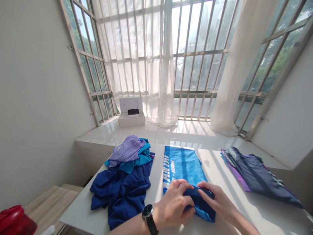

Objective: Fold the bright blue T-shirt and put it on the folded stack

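On the white table (156, 178) below the barred window (195, 62), I have the blue shirt (184, 166) between a purple-and-navy pile and a folded stack (259, 176). My left hand (174, 202) curls half closed on its near edge; my right hand (216, 199) pinches that edge, thumb and fingers slightly apart. Sunlight stripes the white sill (156, 133).

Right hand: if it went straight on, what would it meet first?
Beyond the blue garment it touches, the right hand would likely meet the left hand first, though depth is unclear.
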{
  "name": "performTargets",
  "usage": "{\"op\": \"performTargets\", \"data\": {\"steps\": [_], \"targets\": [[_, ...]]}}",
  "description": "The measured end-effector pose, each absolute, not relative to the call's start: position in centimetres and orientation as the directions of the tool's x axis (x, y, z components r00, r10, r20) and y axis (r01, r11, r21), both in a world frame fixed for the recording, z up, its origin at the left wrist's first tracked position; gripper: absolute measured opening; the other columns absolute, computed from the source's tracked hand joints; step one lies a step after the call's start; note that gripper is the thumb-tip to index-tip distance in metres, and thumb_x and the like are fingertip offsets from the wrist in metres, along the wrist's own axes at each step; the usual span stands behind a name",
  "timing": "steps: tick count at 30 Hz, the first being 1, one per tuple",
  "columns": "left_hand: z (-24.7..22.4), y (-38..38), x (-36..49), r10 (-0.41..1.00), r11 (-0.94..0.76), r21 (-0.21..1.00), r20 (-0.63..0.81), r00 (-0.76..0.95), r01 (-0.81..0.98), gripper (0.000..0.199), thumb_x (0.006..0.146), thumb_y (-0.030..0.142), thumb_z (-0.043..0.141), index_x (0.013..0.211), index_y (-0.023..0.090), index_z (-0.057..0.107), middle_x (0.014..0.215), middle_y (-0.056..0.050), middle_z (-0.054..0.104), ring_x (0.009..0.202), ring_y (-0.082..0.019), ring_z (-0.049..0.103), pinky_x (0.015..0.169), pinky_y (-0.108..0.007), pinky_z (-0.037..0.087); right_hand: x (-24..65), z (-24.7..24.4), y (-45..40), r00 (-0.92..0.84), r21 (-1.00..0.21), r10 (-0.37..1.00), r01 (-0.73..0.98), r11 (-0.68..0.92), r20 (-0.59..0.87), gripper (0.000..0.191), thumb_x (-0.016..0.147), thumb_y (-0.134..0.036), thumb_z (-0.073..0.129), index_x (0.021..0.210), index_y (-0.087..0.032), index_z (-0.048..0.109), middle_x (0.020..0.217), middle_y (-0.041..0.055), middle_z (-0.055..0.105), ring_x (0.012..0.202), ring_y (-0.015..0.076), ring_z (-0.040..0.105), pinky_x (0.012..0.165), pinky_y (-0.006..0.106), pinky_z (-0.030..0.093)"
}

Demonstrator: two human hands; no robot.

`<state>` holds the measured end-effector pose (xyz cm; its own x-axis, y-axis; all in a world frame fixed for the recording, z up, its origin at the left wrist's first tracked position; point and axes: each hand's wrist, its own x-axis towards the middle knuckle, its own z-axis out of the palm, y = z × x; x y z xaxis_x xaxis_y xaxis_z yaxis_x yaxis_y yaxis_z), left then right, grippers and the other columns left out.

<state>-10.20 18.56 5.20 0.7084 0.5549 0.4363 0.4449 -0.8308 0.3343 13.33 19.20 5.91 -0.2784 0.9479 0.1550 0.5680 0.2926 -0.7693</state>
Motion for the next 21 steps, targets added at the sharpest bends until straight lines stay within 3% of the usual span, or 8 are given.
{"op": "performTargets", "data": {"steps": [3,5,7,10,13,21], "targets": [[4.5,19.0,-9.8,0.691,-0.710,0.508,0.371,0.621,0.487,0.016,0.092,0.034,0.065,0.100,0.024,0.074,0.149,-0.008,0.049,0.121,-0.024,0.058,0.105,-0.039,0.048,13.5,5.7,19.2,-0.265,-0.780,0.951,0.556,0.288,0.162,0.034,0.092,-0.052,0.053,0.090,-0.022,0.069,0.080,0.0033,0.074,0.077,0.0225,0.069,0.073,0.032,0.055],[4.3,19.3,-9.6,0.742,-0.648,0.549,0.300,0.600,0.527,0.016,0.090,0.035,0.067,0.097,0.025,0.076,0.144,-0.007,0.055,0.113,-0.023,0.062,0.101,-0.038,0.051,13.7,5.1,19.4,-0.259,-0.776,0.948,0.552,0.305,0.188,0.033,0.092,-0.051,0.052,0.092,-0.022,0.069,0.084,0.0035,0.075,0.080,0.0229,0.069,0.076,0.032,0.055],[4.5,19.6,-9.4,0.769,-0.609,0.543,0.222,0.600,0.578,0.015,0.089,0.036,0.067,0.093,0.025,0.078,0.121,-0.006,0.068,0.102,-0.022,0.065,0.097,-0.038,0.052,14.0,4.5,19.7,-0.268,-0.760,0.939,0.558,0.333,0.215,0.033,0.093,-0.050,0.050,0.093,-0.023,0.069,0.085,0.0033,0.075,0.080,0.0227,0.069,0.077,0.032,0.055],[4.9,19.9,-9.3,0.785,-0.583,0.522,0.162,0.598,0.623,0.017,0.089,0.035,0.066,0.091,0.025,0.079,0.093,-0.003,0.072,0.090,-0.021,0.066,0.086,-0.033,0.053,14.2,3.8,20.1,-0.297,-0.735,0.925,0.567,0.372,0.239,0.033,0.095,-0.048,0.048,0.087,-0.024,0.068,0.084,0.0031,0.074,0.080,0.0224,0.069,0.078,0.033,0.055],[4.8,20.0,-9.3,0.795,-0.571,0.541,0.180,0.579,0.617,0.017,0.090,0.033,0.065,0.096,0.024,0.079,0.096,-0.003,0.074,0.092,-0.020,0.067,0.084,-0.030,0.053,14.3,3.7,20.1,-0.317,-0.729,0.914,0.560,0.395,0.252,0.029,0.093,-0.043,0.051,0.080,-0.024,0.068,0.087,0.0049,0.075,0.090,0.0250,0.070,0.085,0.037,0.055],[3.7,20.4,-9.4,0.788,-0.586,0.548,0.216,0.576,0.596,0.016,0.091,0.033,0.065,0.093,0.023,0.077,0.095,-0.003,0.074,0.092,-0.021,0.068,0.085,-0.031,0.054,13.7,5.7,18.6,-0.390,-0.729,0.892,0.539,0.422,0.228,0.030,0.094,-0.045,0.051,0.094,-0.023,0.072,0.099,0.0087,0.075,0.095,0.0270,0.069,0.089,0.040,0.055]]}}
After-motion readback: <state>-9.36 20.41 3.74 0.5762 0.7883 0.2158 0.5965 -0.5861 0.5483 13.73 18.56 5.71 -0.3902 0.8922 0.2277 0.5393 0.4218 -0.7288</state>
